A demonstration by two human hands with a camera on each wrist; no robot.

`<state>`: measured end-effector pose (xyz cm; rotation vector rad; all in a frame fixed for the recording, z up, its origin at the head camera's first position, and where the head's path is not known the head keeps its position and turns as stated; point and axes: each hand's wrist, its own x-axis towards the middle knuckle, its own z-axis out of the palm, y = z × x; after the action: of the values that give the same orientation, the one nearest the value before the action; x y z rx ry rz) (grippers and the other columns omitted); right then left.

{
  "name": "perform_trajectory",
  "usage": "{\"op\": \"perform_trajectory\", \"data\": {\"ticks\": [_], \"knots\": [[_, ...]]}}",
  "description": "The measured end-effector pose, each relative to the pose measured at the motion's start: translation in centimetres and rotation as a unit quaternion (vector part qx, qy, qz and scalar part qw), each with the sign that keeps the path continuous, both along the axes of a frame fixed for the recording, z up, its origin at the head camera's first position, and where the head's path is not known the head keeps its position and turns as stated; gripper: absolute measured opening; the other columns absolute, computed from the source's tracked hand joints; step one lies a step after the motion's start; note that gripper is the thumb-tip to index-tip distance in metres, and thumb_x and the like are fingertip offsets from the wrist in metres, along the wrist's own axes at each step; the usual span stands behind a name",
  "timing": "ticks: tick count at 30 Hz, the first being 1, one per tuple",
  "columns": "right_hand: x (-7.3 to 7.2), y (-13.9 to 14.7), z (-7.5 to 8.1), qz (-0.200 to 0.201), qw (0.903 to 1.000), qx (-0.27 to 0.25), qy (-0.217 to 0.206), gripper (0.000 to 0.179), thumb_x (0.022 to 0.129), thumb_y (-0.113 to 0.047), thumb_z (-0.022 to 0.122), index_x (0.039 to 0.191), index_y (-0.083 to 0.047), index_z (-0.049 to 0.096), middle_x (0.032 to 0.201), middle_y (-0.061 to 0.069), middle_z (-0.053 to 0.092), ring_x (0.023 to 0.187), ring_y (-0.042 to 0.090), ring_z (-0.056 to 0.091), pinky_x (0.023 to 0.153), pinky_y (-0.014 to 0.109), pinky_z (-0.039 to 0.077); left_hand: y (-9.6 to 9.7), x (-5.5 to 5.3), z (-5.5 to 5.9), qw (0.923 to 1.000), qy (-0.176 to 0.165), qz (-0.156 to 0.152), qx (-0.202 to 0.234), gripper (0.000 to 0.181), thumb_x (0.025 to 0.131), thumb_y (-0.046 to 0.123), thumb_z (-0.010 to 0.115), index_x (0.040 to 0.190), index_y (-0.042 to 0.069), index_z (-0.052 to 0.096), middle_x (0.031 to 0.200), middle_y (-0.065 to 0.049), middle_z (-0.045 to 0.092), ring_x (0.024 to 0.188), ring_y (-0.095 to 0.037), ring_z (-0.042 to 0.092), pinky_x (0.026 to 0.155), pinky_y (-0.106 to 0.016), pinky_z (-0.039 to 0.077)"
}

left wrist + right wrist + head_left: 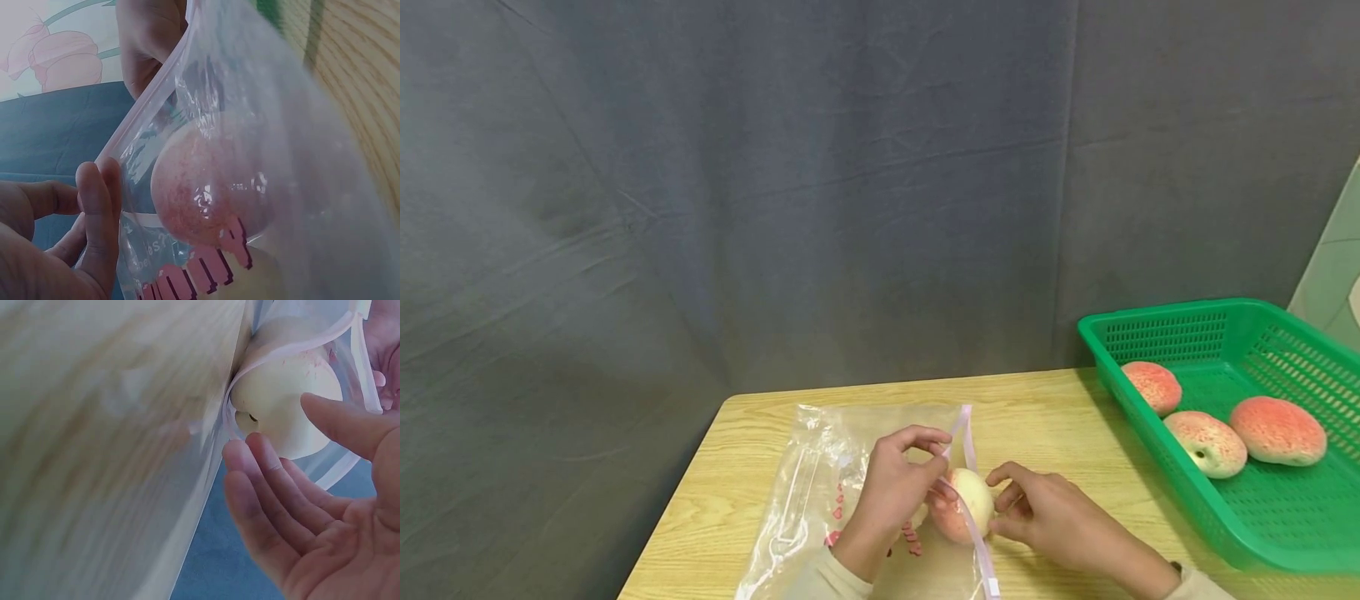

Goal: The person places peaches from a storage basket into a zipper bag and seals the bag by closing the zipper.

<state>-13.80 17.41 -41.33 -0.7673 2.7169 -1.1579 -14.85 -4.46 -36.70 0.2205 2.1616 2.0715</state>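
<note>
A clear zip bag [793,500] with pink lettering lies on the table, its mouth facing right. My left hand [898,479] pinches the upper edge of the mouth, lifting the pale pink zip strip [300,347]. A pink and cream peach [976,496] sits in the mouth, partly past the strip; in the left wrist view the peach [200,187] shows through the film. My right hand [1045,512] is just right of it, fingers loosely bent, thumb apart [325,506]. Whether its fingertips touch the peach I cannot tell. Under the lettering shows a pale yellow shape [253,275], its kind unclear.
A green plastic basket [1157,442] stands on the right with a peach [1152,387] at its left wall, a paler peach [1208,444] in front and a redder peach [1277,431] beside them. Dark grey cloth [880,208] hangs behind the wooden table [700,492].
</note>
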Motion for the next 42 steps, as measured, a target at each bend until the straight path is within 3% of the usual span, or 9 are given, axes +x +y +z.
{"op": "perform_trajectory", "data": {"ticks": [9, 14, 18, 24, 28, 31, 35, 42], "knots": [[-0.2, 0.1, 0.1, 0.055, 0.9943, -0.050, -0.077, 0.053, 0.091, -0.028, 0.071, 0.136, -0.003, 0.056, 0.119, 0.012, 0.071, 0.101, 0.023, 0.071, 0.078, 0.028, 0.060, 0.2, 0.1, 0.0, 0.9999, -0.005, 0.015, 0.001, 0.028, 0.086, -0.004, 0.060, 0.113, -0.003, 0.067, 0.100, -0.008, 0.060, 0.050, -0.010, 0.065, 0.046, -0.016, 0.052], [-0.2, -0.1, 0.2, 0.086, 0.9912, -0.072, -0.069, 0.051, 0.094, -0.028, 0.068, 0.137, -0.003, 0.056, 0.126, 0.013, 0.068, 0.105, 0.022, 0.070, 0.082, 0.022, 0.057, 0.2, 0.0, -0.1, 0.9997, 0.000, 0.021, -0.009, 0.024, 0.086, -0.003, 0.061, 0.110, 0.000, 0.068, 0.098, -0.007, 0.061, 0.049, -0.010, 0.064, 0.045, -0.016, 0.051], [-0.1, 0.0, 0.6, 0.064, 0.9948, -0.060, -0.053, 0.045, 0.092, -0.027, 0.070, 0.132, -0.008, 0.059, 0.116, 0.008, 0.070, 0.098, 0.017, 0.070, 0.078, 0.021, 0.057, 0.2, -0.1, -0.2, 0.9998, 0.002, 0.018, -0.008, 0.023, 0.087, -0.003, 0.062, 0.109, 0.000, 0.067, 0.099, -0.008, 0.061, 0.050, -0.011, 0.064, 0.046, -0.017, 0.051], [-0.1, 0.3, 0.8, 0.053, 0.9942, -0.063, -0.069, 0.033, 0.096, -0.016, 0.064, 0.129, -0.012, 0.060, 0.104, 0.000, 0.071, 0.092, 0.008, 0.067, 0.072, 0.020, 0.054, 0.1, -0.1, -0.2, 0.9998, -0.003, 0.018, -0.005, 0.023, 0.087, -0.003, 0.062, 0.109, 0.001, 0.067, 0.100, -0.008, 0.061, 0.051, -0.011, 0.065, 0.047, -0.017, 0.052], [-0.2, 0.3, 0.9, 0.066, 0.9895, -0.092, -0.090, 0.036, 0.097, -0.005, 0.056, 0.134, -0.008, 0.056, 0.112, 0.006, 0.072, 0.099, 0.014, 0.069, 0.077, 0.021, 0.055, 0.2, -0.1, -0.1, 0.9998, -0.003, 0.017, -0.004, 0.024, 0.087, -0.002, 0.063, 0.110, 0.000, 0.067, 0.101, -0.008, 0.061, 0.051, -0.012, 0.065, 0.047, -0.018, 0.052], [-0.2, 0.3, 0.8, 0.097, 0.9803, -0.129, -0.114, 0.043, 0.097, 0.004, 0.048, 0.139, -0.004, 0.050, 0.124, 0.017, 0.067, 0.107, 0.017, 0.069, 0.084, 0.025, 0.057, 0.2, -0.1, -0.1, 0.9999, 0.002, 0.011, -0.009, 0.025, 0.087, -0.002, 0.063, 0.111, 0.000, 0.066, 0.102, -0.008, 0.060, 0.052, -0.012, 0.066, 0.047, -0.019, 0.053], [-0.2, 0.1, 0.7, 0.133, 0.9696, -0.157, -0.133, 0.049, 0.097, 0.006, 0.042, 0.144, -0.002, 0.043, 0.134, 0.025, 0.060, 0.114, 0.012, 0.066, 0.091, 0.027, 0.056, 0.2, 0.0, -0.3, 0.9998, 0.008, 0.007, -0.014, 0.023, 0.087, -0.001, 0.063, 0.110, 0.002, 0.066, 0.103, -0.009, 0.060, 0.053, -0.013, 0.066, 0.048, -0.020, 0.054], [-0.3, 0.7, 1.1, 0.126, 0.9733, -0.158, -0.109, 0.044, 0.100, 0.002, 0.044, 0.143, -0.001, 0.043, 0.133, 0.026, 0.058, 0.115, 0.019, 0.067, 0.092, 0.024, 0.056, 0.2, 0.0, -0.3, 0.9999, 0.004, 0.005, -0.011, 0.020, 0.089, 0.000, 0.063, 0.108, 0.004, 0.067, 0.102, -0.009, 0.060, 0.054, -0.013, 0.067, 0.048, -0.021, 0.054]]}}
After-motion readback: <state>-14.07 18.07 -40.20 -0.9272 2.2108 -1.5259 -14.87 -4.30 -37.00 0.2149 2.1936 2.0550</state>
